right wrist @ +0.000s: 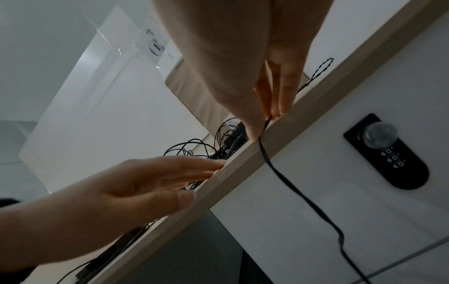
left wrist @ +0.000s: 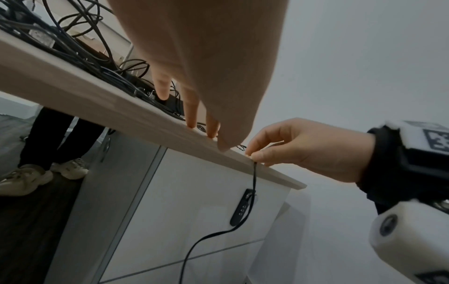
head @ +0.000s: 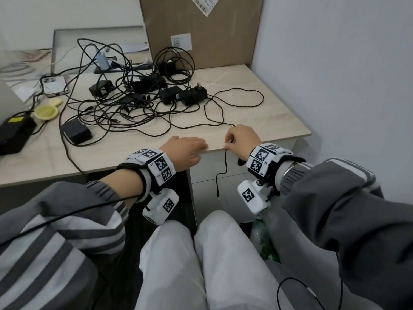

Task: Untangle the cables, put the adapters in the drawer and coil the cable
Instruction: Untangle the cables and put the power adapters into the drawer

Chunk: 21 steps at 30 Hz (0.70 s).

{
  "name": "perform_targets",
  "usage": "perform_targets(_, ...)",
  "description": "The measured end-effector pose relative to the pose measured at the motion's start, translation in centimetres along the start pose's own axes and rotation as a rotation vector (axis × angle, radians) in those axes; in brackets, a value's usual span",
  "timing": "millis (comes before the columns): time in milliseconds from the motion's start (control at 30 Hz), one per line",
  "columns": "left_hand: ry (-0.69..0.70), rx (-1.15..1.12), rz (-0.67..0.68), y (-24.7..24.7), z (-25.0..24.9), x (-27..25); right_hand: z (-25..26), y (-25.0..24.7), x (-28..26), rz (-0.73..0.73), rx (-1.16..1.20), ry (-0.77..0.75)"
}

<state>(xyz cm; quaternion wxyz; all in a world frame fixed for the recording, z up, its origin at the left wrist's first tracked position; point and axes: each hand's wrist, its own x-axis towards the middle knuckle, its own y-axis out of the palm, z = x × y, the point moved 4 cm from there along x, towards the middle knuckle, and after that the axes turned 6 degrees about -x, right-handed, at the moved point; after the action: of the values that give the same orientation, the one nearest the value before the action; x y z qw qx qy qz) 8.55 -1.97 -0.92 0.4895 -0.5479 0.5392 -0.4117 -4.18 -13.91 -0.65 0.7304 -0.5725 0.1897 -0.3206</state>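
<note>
A tangle of black cables [head: 125, 108] with several black adapters [head: 183, 96] covers the wooden desk [head: 257, 121]. My right hand [head: 242, 139] pinches a thin black cable [head: 225, 166] at the desk's front edge; the same right hand [left wrist: 291, 146] shows in the left wrist view. The cable's free end with its plug [head: 217, 194] hangs down in front of the drawer [head: 207, 166]. My left hand [head: 185, 151] rests flat on the desk edge with straight fingers [right wrist: 194, 169], holding nothing. The cable [right wrist: 291, 184] runs down past the drawer's black lock [right wrist: 388, 153].
A cardboard box [head: 201, 30] stands at the back of the desk. A phone [head: 54, 85], a yellow lid [head: 45, 113], a black box [head: 77, 132] and a large black brick [head: 15, 133] lie on the left. A wall [head: 346, 74] is on the right. Another person's feet [left wrist: 36, 176] stand beyond the desk.
</note>
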Motion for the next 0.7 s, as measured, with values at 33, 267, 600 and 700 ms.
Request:
perform_targets(33,-0.005,-0.014,-0.015,-0.2,0.0,0.1,0.2,-0.1,-0.1,0.015,-0.018,-0.028)
perform_targets(267,-0.086,-0.054,-0.124,-2.3,0.5,1.9,-1.3,-4.2,-1.8,0.049,-0.16,-0.192)
perform_targets(600,-0.064,-0.361,-0.182,-4.8,-4.2,8.9,-7.2,-17.8,-5.7,-0.5,0.575,-0.086)
perform_targets(700,-0.05,-0.277,-0.048,-3.4,-5.9,11.5,-7.6,-20.6,-6.7,-0.584,0.625,-0.097)
